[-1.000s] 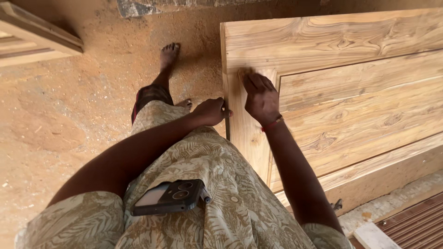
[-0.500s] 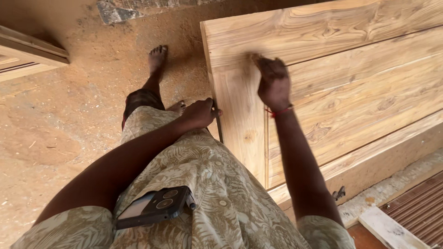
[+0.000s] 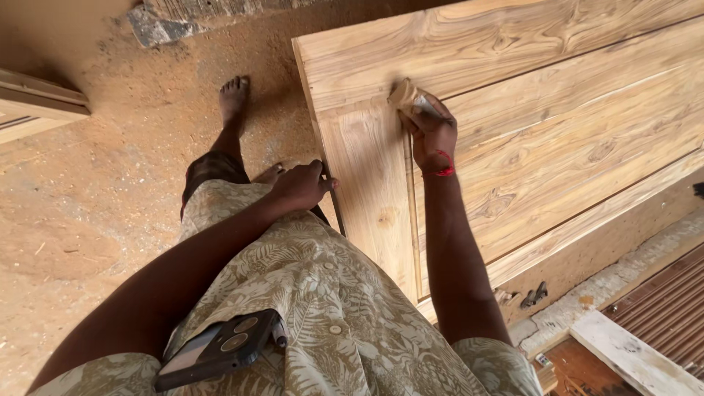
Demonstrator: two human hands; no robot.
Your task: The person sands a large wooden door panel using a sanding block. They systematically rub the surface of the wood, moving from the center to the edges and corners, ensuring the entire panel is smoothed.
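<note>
A large pale wooden door [image 3: 543,139] with a recessed panel lies flat in front of me. My right hand [image 3: 431,133] is closed around a folded piece of sandpaper [image 3: 405,95], pressed against the inner corner of the panel frame. A red thread band circles that wrist. My left hand [image 3: 299,186] grips the door's near left edge, fingers curled over it.
Sawdust covers the sandy floor [image 3: 88,183] to the left, where my bare foot [image 3: 233,95] stands. Another wooden frame piece [image 3: 37,110] lies at the far left. A dark phone [image 3: 216,350] sticks out of my shirt pocket. A white plank [image 3: 631,356] and a ribbed brown sheet [image 3: 671,304] lie at lower right.
My right hand has slid along the frame corner with the sandpaper, from the stile's face toward the panel groove. The view has shifted, so the door sits further left. My left hand keeps its grip.
</note>
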